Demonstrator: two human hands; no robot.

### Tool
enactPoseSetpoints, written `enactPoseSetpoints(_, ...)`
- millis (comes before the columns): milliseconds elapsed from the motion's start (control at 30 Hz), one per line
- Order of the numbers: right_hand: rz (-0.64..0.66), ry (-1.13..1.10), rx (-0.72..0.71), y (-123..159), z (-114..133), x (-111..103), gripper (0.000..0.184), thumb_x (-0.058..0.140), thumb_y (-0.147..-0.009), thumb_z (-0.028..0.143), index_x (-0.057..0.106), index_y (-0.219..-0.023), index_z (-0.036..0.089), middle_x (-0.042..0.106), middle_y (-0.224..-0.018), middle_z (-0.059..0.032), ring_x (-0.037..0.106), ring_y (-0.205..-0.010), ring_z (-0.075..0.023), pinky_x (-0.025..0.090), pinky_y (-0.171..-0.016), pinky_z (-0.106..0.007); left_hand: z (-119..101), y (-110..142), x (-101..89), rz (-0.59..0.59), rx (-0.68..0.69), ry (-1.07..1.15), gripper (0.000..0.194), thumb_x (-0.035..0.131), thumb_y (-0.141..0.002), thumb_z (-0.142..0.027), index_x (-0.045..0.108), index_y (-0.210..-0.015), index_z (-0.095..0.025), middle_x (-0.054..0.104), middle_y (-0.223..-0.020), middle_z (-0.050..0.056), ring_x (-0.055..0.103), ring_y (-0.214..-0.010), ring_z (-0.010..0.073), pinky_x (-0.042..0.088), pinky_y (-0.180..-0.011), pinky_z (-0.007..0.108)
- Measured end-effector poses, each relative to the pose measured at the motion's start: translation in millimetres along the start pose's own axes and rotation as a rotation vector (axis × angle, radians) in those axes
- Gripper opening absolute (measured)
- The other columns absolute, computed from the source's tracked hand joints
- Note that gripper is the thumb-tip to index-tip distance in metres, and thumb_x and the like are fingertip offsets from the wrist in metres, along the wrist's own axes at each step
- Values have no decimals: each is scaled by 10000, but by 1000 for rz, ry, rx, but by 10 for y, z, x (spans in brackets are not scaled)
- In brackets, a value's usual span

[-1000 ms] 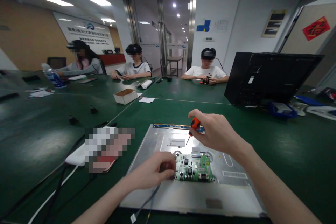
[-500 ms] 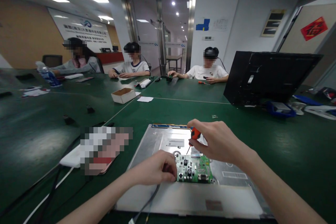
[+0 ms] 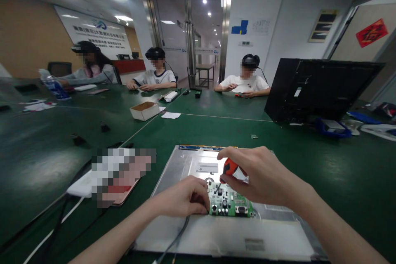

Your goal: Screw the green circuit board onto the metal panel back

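Note:
My right hand (image 3: 260,175) grips a screwdriver (image 3: 229,167) by its red and black handle. The thin shaft slants down to the left, and its tip is over the upper left part of a green circuit board (image 3: 230,202). My left hand (image 3: 190,196) is closed, its fingertips at the board's left edge; what they pinch is hidden. A dark cable (image 3: 182,233) runs out from below this hand. Under the board lies a flat silver display panel (image 3: 173,231) with its metal back upward.
On the left lie blurred-out phone-like items (image 3: 130,189) and cables (image 3: 51,231). A small white box (image 3: 144,111) stands farther back. A black monitor (image 3: 321,90) stands at the right beside a blue tray (image 3: 332,128). Three people sit across the green table (image 3: 213,130).
My right hand has tilted and lowered the screwdriver, bringing its tip from above the board's top edge to over the board. My left hand stays at the board's left edge.

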State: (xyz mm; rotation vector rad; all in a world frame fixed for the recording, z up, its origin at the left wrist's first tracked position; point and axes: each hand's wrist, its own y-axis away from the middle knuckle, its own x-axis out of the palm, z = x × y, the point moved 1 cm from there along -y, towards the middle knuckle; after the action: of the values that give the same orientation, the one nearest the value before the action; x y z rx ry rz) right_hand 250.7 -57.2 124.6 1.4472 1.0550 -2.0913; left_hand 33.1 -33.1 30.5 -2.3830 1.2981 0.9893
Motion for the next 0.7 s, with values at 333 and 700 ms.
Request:
enactPoseSetpoints(333, 41, -57, -23, 21, 69, 2, 261, 586, -858, 242, 513, -1109, 235, 695, -828, 13, 618, -690, -140, 313, -577, -250, 25, 2, 10, -24, 31, 2, 116, 684, -784, -126, 752, -828, -209, 639, -865, 10, 572, -732, 137, 433, -636, 220)
enactPoseSetpoints(700, 106, -87, -78, -7, 142, 78, 226, 552, -892, 274, 529, -1110, 222, 684, -855, 3, 599, -696, -154, 280, -536, -260, -9, -10, -16, -44, 44, 30, 69, 701, -776, -159, 745, -795, -209, 600, -713, -27, 544, -655, 119, 412, -588, 201)
